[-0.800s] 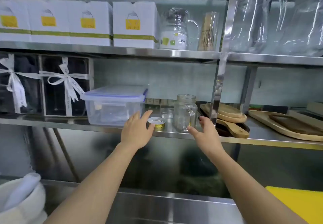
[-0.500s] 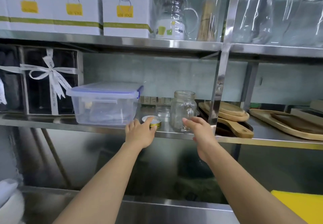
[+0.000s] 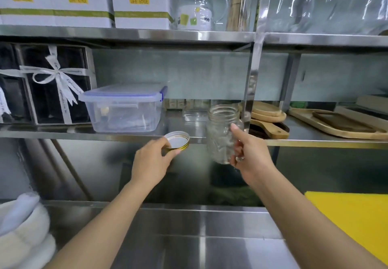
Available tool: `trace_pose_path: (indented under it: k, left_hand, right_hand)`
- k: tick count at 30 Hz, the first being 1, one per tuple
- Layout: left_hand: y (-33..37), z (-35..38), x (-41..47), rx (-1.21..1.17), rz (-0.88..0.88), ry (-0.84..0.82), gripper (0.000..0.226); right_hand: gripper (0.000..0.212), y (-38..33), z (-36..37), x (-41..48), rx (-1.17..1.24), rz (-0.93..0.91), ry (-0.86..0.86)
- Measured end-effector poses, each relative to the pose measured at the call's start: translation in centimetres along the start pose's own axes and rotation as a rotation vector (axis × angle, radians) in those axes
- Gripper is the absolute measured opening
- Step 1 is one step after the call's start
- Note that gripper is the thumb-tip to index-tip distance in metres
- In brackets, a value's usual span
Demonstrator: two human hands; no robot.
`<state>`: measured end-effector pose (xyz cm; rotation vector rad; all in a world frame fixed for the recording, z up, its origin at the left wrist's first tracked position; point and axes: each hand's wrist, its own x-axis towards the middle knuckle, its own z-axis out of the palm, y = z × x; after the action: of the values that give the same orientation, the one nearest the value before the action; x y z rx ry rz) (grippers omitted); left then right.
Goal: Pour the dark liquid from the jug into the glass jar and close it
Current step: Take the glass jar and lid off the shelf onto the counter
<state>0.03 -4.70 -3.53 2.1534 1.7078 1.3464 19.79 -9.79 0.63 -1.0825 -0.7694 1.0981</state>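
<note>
Both items have come off the steel shelf (image 3: 315,141) since half a second ago. My right hand (image 3: 249,159) grips the empty glass jar (image 3: 221,134) in front of the shelf edge, seemingly by its handle. My left hand (image 3: 152,161) pinches the lid (image 3: 177,140). No jug of dark liquid is in view; pouring has not begun.

The empty, open glass jar (image 3: 222,134) hangs upright before the shelf's front edge; its gold-rimmed lid (image 3: 177,140) is tilted, held alongside.
</note>
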Motion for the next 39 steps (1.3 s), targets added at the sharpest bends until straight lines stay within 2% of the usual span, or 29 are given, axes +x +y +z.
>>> trace_pose_path:
  k: [2, 6, 16, 22, 27, 39]
  left_hand:
    - [0.0, -1.7, -2.3, -0.027, -0.030, -0.018, 0.027]
    - [0.3, -4.7, -7.6, -0.068, -0.092, -0.045, 0.022]
    - [-1.2, -9.3, -23.6, -0.102, -0.277, -0.100, 0.018]
    - [-2.9, -10.2, -31.2, -0.088, -0.403, -0.137, 0.018]
    - [-2.7, -10.8, -36.8, -0.061, -0.449, -0.121, 0.017]
    - [-1.3, -10.8, -45.1, -0.028, -0.440, -0.126, 0.019]
  right_hand:
    - [0.020, 0.5, -1.4, -2.5, -0.015, -0.017, -0.049]
    - [0.036, 1.6, -4.2, -7.4, 0.026, 0.032, -0.032]
    - [0.033, 4.6, -10.1, -19.2, 0.112, 0.179, 0.019]
    - [0.032, 7.1, -12.6, -25.2, 0.001, 0.184, 0.078]
    - [0.028, 10.5, -15.0, -29.3, 0.013, 0.275, 0.132]
    - [0.044, 16.3, -18.8, -37.0, 0.095, 0.382, 0.181]
